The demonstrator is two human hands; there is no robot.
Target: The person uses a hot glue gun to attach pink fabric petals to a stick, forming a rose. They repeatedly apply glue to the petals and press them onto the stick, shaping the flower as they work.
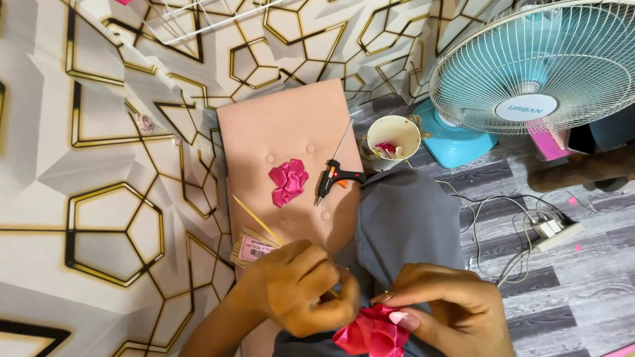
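I see a crumpled, glossy pink ribbon flower (370,332) low in view over the lap, bunched round, with no clear long axis. My right hand (443,307) pinches its top edge; my left hand (301,287) is closed on a thin wooden stick (258,221) slanting up-left.

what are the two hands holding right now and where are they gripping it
The right hand pinches the pink ribbon flower at its upper edge. The left hand grips a thin wooden stick by its lower end.
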